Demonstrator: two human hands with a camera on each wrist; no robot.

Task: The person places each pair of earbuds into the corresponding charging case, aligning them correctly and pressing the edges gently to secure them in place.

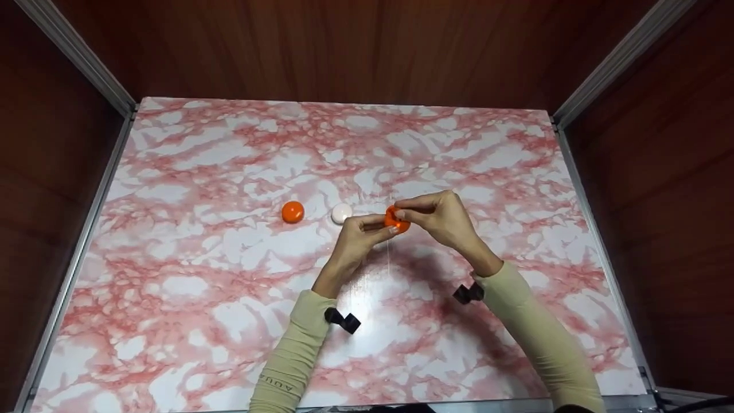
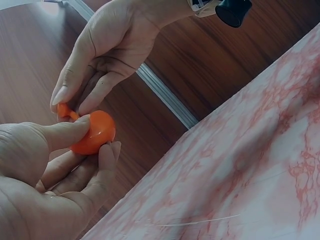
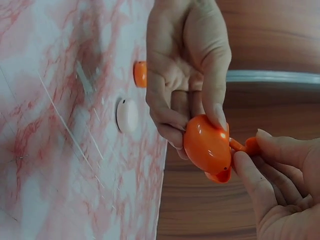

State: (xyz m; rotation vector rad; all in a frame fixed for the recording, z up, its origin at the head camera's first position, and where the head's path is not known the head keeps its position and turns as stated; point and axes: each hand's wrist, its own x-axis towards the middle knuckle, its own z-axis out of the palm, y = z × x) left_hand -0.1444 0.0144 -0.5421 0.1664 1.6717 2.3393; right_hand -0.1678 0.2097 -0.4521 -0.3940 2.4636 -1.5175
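Note:
Over the middle of the table my left hand (image 1: 354, 240) holds a glossy orange earbud case (image 3: 206, 144) between thumb and fingers. Its lid stands open, and a small dark dot marks the shell. At the case's opening, my right hand (image 1: 446, 221) pinches a small orange earbud (image 3: 251, 146) with a short stem. In the left wrist view the earbud (image 2: 65, 111) sits at the case's edge, partly hidden by the right fingertips. Left of the hands lie a round white case (image 1: 342, 213) and a second round orange case (image 1: 292, 212), both on the tabletop.
The table (image 1: 200, 321) has a red-and-white marbled top. Dark wood-grain panels (image 1: 344, 51) with metal edge strips (image 1: 625, 54) enclose it at the back and sides. Black wrist-worn pieces (image 1: 343, 320) show by both sleeves.

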